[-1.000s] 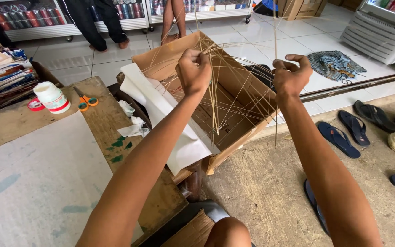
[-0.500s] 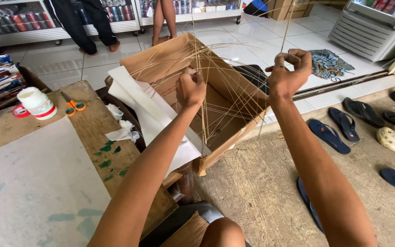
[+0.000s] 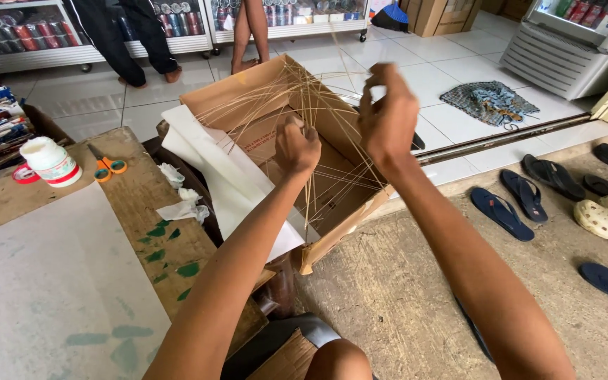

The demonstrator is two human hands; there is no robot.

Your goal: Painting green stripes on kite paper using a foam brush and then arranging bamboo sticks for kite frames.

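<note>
Over the cardboard box (image 3: 318,134), frame centre | left hand (image 3: 297,144) fisted on thin sticks (image 3: 318,105) | right hand (image 3: 387,116) pinching stick tips, now closer to left than before | bundle gathering

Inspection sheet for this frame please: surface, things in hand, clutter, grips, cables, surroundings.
Surface: worn wooden table with green paint marks, pale sheet on the near part.
Things in hand: bundle of thin straw-coloured sticks over an open cardboard box.
Clutter: white jar, orange scissors, crumpled tissue, white paper sheets.
Grips: left hand closed on the sticks; right hand pinching them higher up.
Cables: nothing seen.
Surroundings: tiled floor, sandals, folded cloth, legs of people standing by shelves.
</note>
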